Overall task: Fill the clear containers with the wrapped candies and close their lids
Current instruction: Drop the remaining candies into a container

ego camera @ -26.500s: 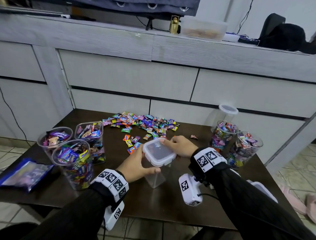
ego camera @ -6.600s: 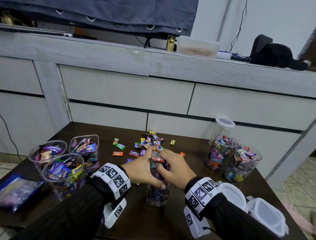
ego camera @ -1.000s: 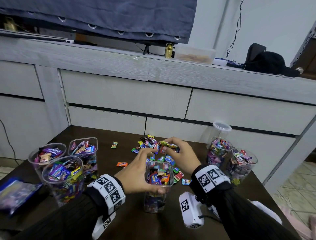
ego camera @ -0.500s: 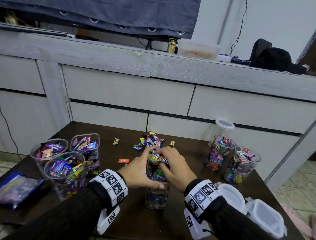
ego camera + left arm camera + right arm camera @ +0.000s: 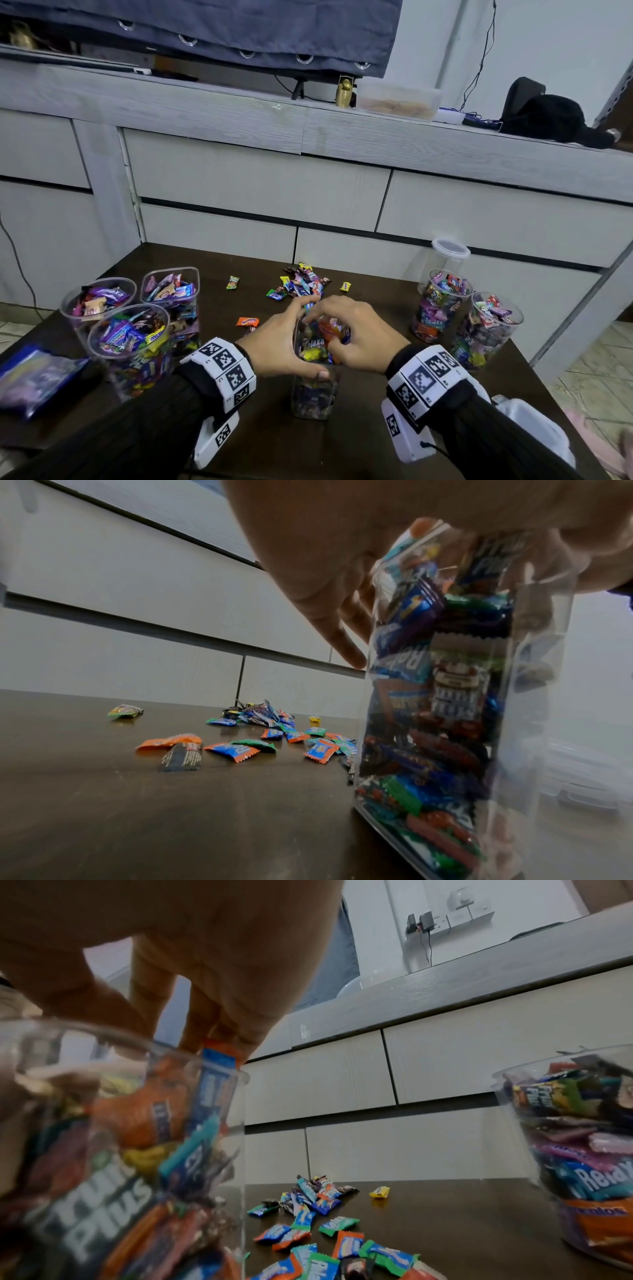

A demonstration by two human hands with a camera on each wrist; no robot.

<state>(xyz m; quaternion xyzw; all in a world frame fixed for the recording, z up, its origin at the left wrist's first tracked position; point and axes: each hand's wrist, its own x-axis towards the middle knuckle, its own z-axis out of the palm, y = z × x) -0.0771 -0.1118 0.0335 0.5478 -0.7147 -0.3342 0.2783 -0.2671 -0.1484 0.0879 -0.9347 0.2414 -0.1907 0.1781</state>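
Note:
A tall clear container (image 5: 314, 394) stands near the table's front edge, packed with wrapped candies almost to its rim. My left hand (image 5: 281, 342) grips its upper part, thumb on the near wall and fingers round the far side. My right hand (image 5: 359, 335) arches over the opening, its fingertips (image 5: 219, 1031) pointing down onto an orange candy at the top. Thumb and fingers stand apart in the right wrist view. The container (image 5: 462, 696) fills the left wrist view, with my left hand (image 5: 325, 574) wrapped round it. Loose candies (image 5: 303, 284) lie just behind it.
Three filled open containers (image 5: 133, 342) stand at the left and two more (image 5: 442, 305) at the right, with a lidded empty jar (image 5: 448, 253) behind those. White lids (image 5: 534, 431) lie at the front right. A blue bag (image 5: 30, 377) sits at the left edge. Grey drawers back the table.
My right hand came back from the loose pile with candies, held them over the container, and now has its fingers down in the opening. My left hand kept its grip.

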